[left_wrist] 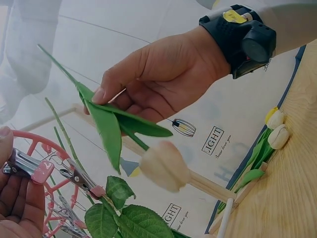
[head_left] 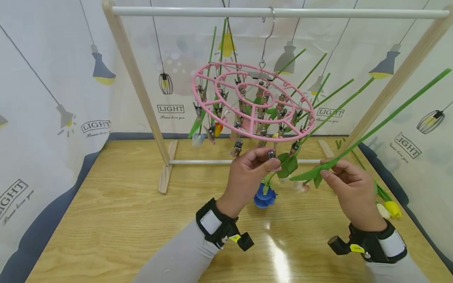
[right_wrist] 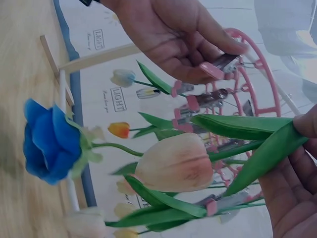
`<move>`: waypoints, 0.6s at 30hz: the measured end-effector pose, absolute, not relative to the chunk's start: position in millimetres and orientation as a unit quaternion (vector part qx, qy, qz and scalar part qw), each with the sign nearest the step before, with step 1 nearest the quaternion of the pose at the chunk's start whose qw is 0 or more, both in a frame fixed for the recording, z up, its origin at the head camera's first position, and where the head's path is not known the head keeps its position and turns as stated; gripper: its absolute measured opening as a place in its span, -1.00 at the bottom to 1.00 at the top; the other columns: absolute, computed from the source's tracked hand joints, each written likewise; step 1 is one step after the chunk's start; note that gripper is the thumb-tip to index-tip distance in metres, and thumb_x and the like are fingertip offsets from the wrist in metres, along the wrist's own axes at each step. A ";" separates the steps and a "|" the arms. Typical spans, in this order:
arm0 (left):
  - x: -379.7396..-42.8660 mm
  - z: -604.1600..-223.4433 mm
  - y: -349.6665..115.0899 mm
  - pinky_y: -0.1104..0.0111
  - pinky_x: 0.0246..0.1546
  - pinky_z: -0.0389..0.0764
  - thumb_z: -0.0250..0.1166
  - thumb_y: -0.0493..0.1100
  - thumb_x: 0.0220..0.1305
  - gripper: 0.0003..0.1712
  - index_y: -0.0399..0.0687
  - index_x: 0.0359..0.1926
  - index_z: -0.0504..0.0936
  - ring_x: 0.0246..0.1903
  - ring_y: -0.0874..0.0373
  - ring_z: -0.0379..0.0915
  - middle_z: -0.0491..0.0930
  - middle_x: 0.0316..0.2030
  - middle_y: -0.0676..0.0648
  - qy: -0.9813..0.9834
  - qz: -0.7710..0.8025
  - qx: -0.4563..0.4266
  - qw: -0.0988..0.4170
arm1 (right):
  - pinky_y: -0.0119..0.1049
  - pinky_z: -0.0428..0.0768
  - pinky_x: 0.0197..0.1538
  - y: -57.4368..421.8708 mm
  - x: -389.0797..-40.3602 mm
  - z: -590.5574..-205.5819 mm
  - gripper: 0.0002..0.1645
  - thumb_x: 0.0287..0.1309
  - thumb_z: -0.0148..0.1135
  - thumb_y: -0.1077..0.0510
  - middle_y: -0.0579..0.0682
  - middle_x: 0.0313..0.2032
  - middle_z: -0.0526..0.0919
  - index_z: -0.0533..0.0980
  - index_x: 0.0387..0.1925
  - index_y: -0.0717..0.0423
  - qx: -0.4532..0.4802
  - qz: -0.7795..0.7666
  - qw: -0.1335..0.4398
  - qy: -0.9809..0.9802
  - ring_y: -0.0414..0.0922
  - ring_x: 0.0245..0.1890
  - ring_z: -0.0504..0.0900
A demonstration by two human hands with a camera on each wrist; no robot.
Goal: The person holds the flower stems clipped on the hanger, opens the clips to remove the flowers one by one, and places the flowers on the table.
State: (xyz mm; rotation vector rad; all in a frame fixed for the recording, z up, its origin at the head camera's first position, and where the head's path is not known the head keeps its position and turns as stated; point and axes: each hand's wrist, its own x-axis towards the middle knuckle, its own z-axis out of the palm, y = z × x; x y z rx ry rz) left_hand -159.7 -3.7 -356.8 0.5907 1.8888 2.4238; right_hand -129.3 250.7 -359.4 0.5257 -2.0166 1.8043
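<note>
My left hand (head_left: 244, 179) pinches a metal clip with pink tips (left_wrist: 30, 167) that hangs from the near rim of a pink round hanger (head_left: 252, 127). Between the thumb and fingers of my right hand (head_left: 359, 192) is the stem of an artificial pale pink tulip (right_wrist: 176, 163), gripped at its green leaves. The bloom points down and to the left, while the long stem rises to the upper right. Just beside the left hand, a blue rose (head_left: 264, 197) hangs head down from a neighbouring clip.
The hanger hooks over a white rod (head_left: 198, 11) on a wooden frame (head_left: 139, 78). More clips hold other flowers, among them an orange tulip (right_wrist: 119, 130) and a pale blue tulip (head_left: 198, 139). A yellow tulip (head_left: 392, 209) and a white one lie on the table (head_left: 116, 220) at right.
</note>
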 end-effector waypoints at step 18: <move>-160.9 -357.8 -4.5 0.23 0.11 0.73 0.43 0.06 0.35 -0.43 -0.18 0.23 0.65 -0.11 0.27 0.65 0.64 -0.04 -0.20 0.612 0.766 0.197 0.001 | -0.66 0.65 -0.11 308.4 -143.9 -340.1 -0.72 0.39 0.30 0.27 -0.27 -0.17 0.82 0.66 0.09 0.18 0.031 0.623 0.171 -0.763 -0.39 -0.18 0.73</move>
